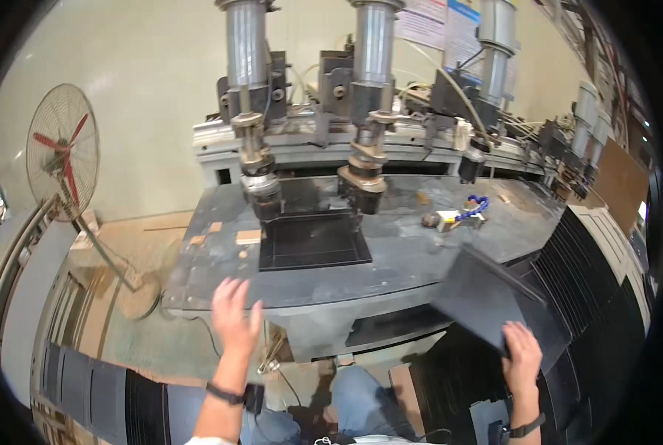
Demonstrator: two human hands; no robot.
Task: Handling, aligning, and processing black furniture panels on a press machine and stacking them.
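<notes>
My right hand [523, 354] grips the near edge of a dark flat panel [476, 293], which is tilted over the right front of the machine table. Along the panel's far right side runs a raised lip. My left hand [235, 315] is empty, fingers apart, in front of the table's near edge. Another black rectangular panel [315, 248] lies on the grey machine table [405, 256]. Above its far corners stand two vertical press heads, the left one [261, 185] and the right one [362, 178]; whether they touch it I cannot tell.
Stacked black panels [580, 274] stand at the right, and more panels [94, 393] lie at lower left. Wood scraps [248, 237] and a blue coiled hose [474, 208] rest on the table. A caged fan [64, 152] stands at far left.
</notes>
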